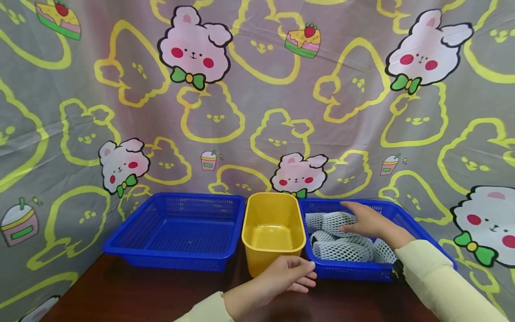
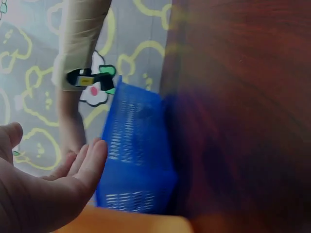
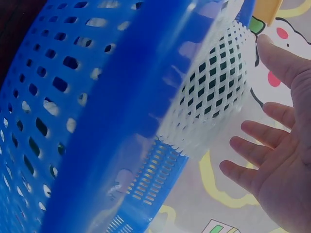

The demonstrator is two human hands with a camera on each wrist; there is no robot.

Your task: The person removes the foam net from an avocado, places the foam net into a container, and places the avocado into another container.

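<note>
Several bundles in white foam netting [image 1: 342, 251] lie in the right blue basket [image 1: 422, 226]. My right hand [image 1: 367, 220] is over that basket with thumb and fingers spread, right at an upper netted bundle [image 1: 337, 222]. In the right wrist view, something dark green shows through the mesh of a netted bundle [image 3: 216, 82], and the spread fingers [image 3: 257, 150] stand beside it with nothing between them. My left hand [image 1: 284, 273] hangs in front of the yellow bin [image 1: 251, 257], its fingers loosely bent and holding nothing.
A second blue basket [image 1: 173, 255] with nothing in it stands left of the yellow bin. All three containers sit side by side on a dark reddish-brown table [image 1: 161, 295]. A patterned curtain [image 1: 249, 103] hangs close behind them.
</note>
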